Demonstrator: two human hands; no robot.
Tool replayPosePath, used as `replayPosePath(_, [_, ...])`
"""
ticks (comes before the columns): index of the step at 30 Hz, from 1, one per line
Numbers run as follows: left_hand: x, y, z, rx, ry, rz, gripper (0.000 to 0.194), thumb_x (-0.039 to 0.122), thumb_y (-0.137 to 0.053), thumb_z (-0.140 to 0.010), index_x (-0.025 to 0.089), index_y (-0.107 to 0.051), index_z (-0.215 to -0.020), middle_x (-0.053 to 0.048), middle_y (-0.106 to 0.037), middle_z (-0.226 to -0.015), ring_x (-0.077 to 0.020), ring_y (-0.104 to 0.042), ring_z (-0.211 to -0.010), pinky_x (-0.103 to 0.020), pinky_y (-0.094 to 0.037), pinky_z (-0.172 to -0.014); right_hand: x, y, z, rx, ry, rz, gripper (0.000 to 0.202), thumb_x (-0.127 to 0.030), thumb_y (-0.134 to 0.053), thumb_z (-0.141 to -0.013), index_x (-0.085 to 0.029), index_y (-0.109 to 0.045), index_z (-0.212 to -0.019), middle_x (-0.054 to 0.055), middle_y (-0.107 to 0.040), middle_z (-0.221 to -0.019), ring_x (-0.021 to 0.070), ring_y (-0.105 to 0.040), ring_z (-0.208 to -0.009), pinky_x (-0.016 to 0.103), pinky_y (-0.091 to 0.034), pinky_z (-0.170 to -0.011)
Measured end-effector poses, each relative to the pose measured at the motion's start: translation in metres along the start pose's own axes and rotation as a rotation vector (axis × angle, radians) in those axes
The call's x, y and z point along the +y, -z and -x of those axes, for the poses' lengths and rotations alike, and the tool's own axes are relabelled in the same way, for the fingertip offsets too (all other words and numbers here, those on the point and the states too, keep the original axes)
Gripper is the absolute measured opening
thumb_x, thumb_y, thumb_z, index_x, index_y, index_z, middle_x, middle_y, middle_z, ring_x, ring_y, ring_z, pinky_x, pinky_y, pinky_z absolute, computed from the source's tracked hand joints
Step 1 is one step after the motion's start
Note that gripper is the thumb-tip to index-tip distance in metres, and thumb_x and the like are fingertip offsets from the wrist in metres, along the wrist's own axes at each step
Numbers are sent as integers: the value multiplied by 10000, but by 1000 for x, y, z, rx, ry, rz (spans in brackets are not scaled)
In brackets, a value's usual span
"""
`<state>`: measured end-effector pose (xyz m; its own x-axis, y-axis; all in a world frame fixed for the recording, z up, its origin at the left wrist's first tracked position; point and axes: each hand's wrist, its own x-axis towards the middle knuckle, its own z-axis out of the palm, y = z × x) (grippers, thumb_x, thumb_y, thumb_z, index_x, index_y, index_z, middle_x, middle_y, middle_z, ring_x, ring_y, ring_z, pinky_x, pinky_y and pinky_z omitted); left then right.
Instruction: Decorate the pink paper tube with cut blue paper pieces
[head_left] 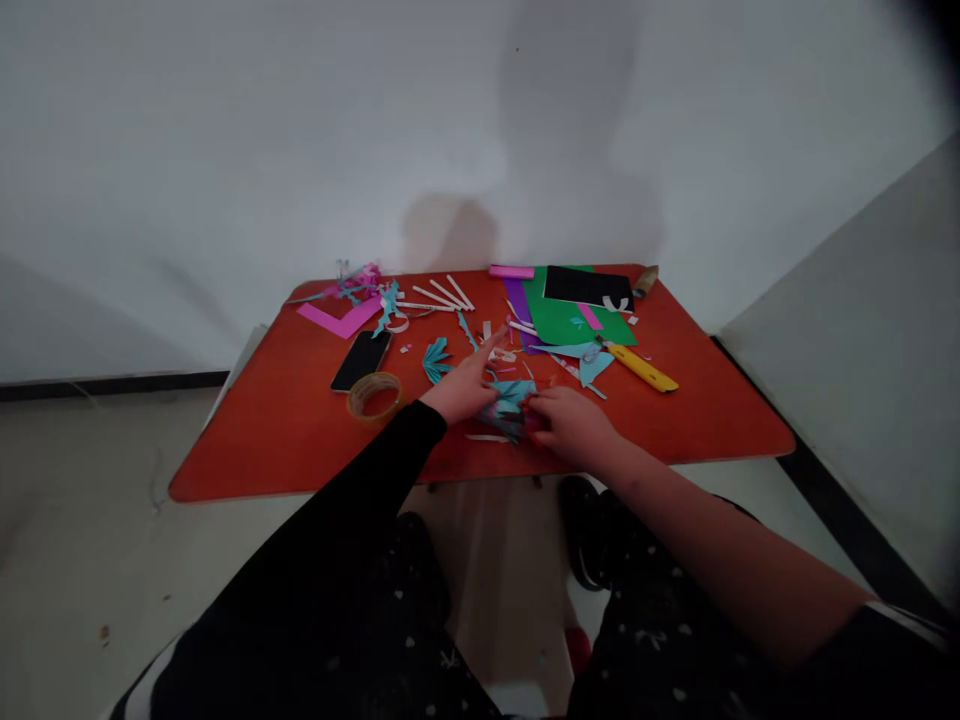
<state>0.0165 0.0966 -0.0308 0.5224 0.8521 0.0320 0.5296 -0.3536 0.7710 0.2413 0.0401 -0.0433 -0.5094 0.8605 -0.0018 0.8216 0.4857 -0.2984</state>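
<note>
Close to the front edge of the red table, my left hand [466,388] pinches a piece of blue folded paper [511,392], its index finger stretched out toward the back. My right hand [570,422] is closed around the red handles of a pair of scissors [534,418]. Their dark blades lie against the paper's lower part; whether they are apart is too dim to tell. Left of my left hand is a pleated blue paper piece [435,360]. A thin white strip [487,438] lies just below the paper in my hand.
On the red table [720,420] lie a tape roll [375,397], a black phone [363,361], a yellow box cutter [641,368], green paper [559,320], a black sheet [581,286], white paper sticks [454,292] and pink and blue scraps [364,280]. A wall [300,150] stands behind.
</note>
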Motion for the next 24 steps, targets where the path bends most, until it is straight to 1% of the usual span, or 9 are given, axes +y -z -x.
replayPosePath(3, [2, 5, -8, -79, 83, -35, 1019, 145, -661, -784, 196, -172, -1677, -145, -681, -1316, -185, -682, -931, -329, -559, -893, 0, 0, -1, -6, -5, 1, 261, -274, -723, -886, -190, -742, -1132, 109, -752, -1172, 265, -663, -1094, 341, -466, -945])
replayPosePath(6, [2, 8, -14, -156, 136, -81, 1030, 168, -673, -789, 205, -157, -1679, -139, -695, -1286, -186, -685, -879, -324, -562, -850, 0, 0, -1, -15, -15, 3, 245, -284, -727, -885, -191, -742, -1111, 104, -751, -1139, 261, -661, -1069, 338, -466, -918])
replayPosePath(8, [-1, 9, -16, -198, 131, -91, 1027, 198, -679, -799, 221, -152, -1680, -126, -707, -1263, -183, -692, -844, -318, -561, -819, 0, 0, 0, -13, -18, 7, 222, -276, -722, -885, -192, -741, -1090, 99, -750, -1115, 258, -657, -1053, 336, -464, -902])
replayPosePath(10, [-5, 10, -18, -223, 85, -94, 1013, 223, -685, -804, 235, -171, -1676, -113, -723, -1238, -184, -705, -835, -312, -561, -808, -1, 0, 0, -1, -16, 9, 195, -261, -713, -886, -192, -740, -1066, 96, -750, -1105, 257, -655, -1041, 335, -463, -889])
replayPosePath(14, [-13, 11, -17, -217, 2, -77, 979, 235, -698, -804, 219, -230, -1664, -126, -733, -1239, -205, -733, -899, -327, -566, -850, 0, 0, 0, 11, -5, -12, 173, -268, -703, -897, -185, -736, -1045, 103, -749, -1096, 255, -659, -1023, 334, -461, -868])
replayPosePath(18, [-12, 13, -10, -214, -58, -44, 945, 211, -679, -816, 236, -250, -1658, -109, -740, -1233, -209, -736, -966, -319, -574, -867, 3, -1, -1, 13, -7, -35, 151, -320, -690, -921, -187, -725, -985, 99, -753, -1042, 243, -659, -972, 325, -446, -823])
replayPosePath(21, [-11, 14, -3, -227, -38, 27, 946, 205, -674, -829, 248, -232, -1665, -103, -744, -1192, -207, -741, -955, -346, -591, -876, 3, -1, -2, 20, -10, -39, 215, -399, -689, -930, -186, -702, -905, 90, -747, -955, 234, -646, -893, 317, -415, -754])
replayPosePath(23, [-12, 15, 2, -224, -24, 74, 946, 211, -687, -828, 245, -244, -1663, -129, -725, -1213, -200, -748, -903, -369, -612, -838, 3, 0, -2, 15, 8, -57, 254, -440, -702, -917, -188, -696, -885, 81, -742, -926, 228, -635, -863, 311, -391, -723])
replayPosePath(24, [-13, 16, 5, -192, -34, 88, 941, 216, -702, -820, 243, -271, -1656, -140, -719, -1218, -193, -748, -859, -371, -619, -802, 3, 0, -2, 12, 18, -72, 259, -447, -709, -909, -190, -697, -883, 76, -739, -917, 224, -631, -853, 306, -382, -712])
